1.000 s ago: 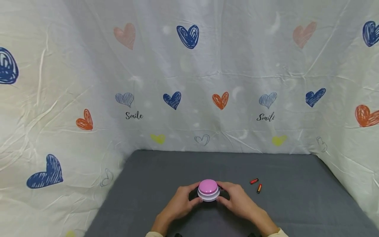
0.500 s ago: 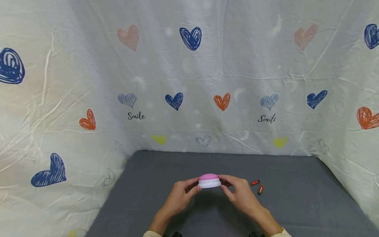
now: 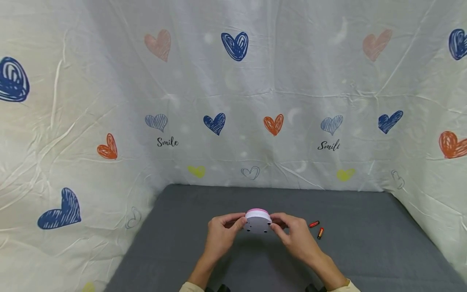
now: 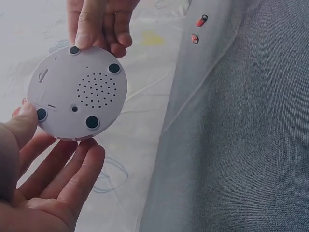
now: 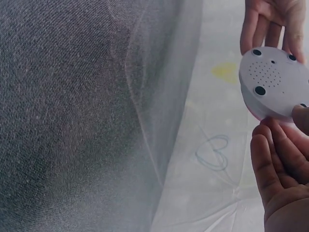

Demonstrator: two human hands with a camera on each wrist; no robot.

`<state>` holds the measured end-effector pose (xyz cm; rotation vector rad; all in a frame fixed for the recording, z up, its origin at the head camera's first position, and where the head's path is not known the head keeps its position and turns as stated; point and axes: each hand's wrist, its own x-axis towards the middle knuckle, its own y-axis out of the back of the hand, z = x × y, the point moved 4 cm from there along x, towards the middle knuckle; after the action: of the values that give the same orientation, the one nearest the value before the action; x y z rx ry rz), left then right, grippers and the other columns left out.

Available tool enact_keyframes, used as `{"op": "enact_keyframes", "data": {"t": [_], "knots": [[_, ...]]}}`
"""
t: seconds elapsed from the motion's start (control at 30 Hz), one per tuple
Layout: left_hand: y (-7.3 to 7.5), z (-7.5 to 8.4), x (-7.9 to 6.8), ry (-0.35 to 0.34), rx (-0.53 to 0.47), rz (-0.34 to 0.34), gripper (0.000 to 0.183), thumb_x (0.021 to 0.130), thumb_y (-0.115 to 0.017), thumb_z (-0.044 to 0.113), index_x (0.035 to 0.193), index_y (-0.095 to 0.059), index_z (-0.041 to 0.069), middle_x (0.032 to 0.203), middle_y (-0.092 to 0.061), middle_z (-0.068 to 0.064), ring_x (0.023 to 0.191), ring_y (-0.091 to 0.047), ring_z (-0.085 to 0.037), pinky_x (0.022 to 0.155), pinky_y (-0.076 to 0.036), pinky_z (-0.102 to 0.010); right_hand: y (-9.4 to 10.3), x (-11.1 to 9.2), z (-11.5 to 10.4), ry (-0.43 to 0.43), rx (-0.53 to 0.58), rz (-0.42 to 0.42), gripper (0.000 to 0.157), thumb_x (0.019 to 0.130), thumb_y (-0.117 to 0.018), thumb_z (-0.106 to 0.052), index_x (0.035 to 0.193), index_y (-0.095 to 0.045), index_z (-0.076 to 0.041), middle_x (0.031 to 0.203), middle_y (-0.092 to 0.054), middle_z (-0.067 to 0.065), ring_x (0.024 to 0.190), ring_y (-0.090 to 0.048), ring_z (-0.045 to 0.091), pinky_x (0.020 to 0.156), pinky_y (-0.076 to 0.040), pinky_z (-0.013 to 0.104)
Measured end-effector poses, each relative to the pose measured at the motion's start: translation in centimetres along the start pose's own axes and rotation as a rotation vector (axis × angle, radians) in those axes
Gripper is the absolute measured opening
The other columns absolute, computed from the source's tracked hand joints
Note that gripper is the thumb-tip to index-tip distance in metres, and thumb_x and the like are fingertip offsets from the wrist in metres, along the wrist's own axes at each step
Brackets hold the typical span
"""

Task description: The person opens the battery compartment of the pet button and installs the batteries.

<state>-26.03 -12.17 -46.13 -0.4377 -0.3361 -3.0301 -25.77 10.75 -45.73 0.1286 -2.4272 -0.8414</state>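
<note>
A round white push button (image 3: 258, 221) with a pink top is held above the grey table, tilted so its underside faces the person. In the left wrist view the button's underside (image 4: 63, 87) shows several dark round feet, a patch of small speaker holes and a slotted cover. My left hand (image 3: 220, 235) grips its left edge, thumb on the underside and fingers behind. On the opposite edge my right hand (image 3: 297, 237) pinches it the same way. The pink top is mostly hidden, only a thin rim showing in the head view.
Two small red and black batteries, one battery (image 3: 314, 224) lying behind the other battery (image 3: 320, 233), rest on the grey table (image 3: 204, 198) right of the right hand. A white curtain (image 3: 248, 89) printed with hearts surrounds the table at the back and sides.
Both hands have lifted the button off the table and tipped it back, so its underside has turned from hidden to facing the person. The batteries lie where they were.
</note>
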Motion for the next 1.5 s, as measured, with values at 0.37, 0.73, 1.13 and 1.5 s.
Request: {"op": "enact_keyframes", "data": {"t": [0.37, 0.73, 1.13, 1.5], "knots": [[-0.9, -0.8, -0.1, 0.009, -0.068, -0.079, 0.021, 0.087, -0.079, 0.025, 0.104, -0.079, 0.014, 0.101, -0.077, -0.008, 0.082, -0.077, -0.021, 0.072, -0.065, -0.032, -0.1, -0.2, 0.5, -0.089, 0.085, -0.034, 0.014, 0.094, -0.071, -0.022, 0.109, -0.070, -0.025, 0.095, -0.072, -0.016, 0.085, -0.069, 0.001, 0.078, -0.062, 0.021], [-1.5, -1.4, -0.2, -0.015, 0.032, -0.171, 0.030, 0.086, -0.079, 0.013, 0.115, -0.075, 0.016, 0.109, -0.072, -0.009, 0.085, -0.075, -0.018, 0.074, -0.063, -0.023, -0.2, -0.6, 1.3, -0.220, 0.193, -0.086, 0.015, 0.095, -0.070, -0.025, 0.108, -0.072, -0.017, 0.093, -0.075, -0.004, 0.081, -0.074, 0.021, 0.068, -0.061, 0.019], [-2.4, -2.5, -0.8, 0.100, -0.033, -0.203, 0.031, 0.085, -0.075, 0.007, 0.115, -0.072, 0.002, 0.101, -0.069, -0.016, 0.070, -0.074, -0.028, 0.059, -0.063, -0.028, -0.8, -1.4, 2.3, -0.316, 0.183, -0.127, 0.016, 0.096, -0.069, -0.026, 0.104, -0.074, -0.014, 0.086, -0.074, -0.004, 0.067, -0.071, 0.016, 0.059, -0.060, 0.023], [-3.3, -3.9, -1.4, 0.279, -0.149, -0.271, 0.035, 0.087, -0.073, 0.006, 0.119, -0.065, -0.006, 0.101, -0.062, -0.017, 0.071, -0.074, -0.028, 0.064, -0.066, -0.041, -1.2, -1.7, 3.2, -0.356, 0.186, -0.194, 0.019, 0.097, -0.064, -0.020, 0.105, -0.074, -0.006, 0.075, -0.073, -0.001, 0.056, -0.069, 0.018, 0.052, -0.059, 0.026]]}}
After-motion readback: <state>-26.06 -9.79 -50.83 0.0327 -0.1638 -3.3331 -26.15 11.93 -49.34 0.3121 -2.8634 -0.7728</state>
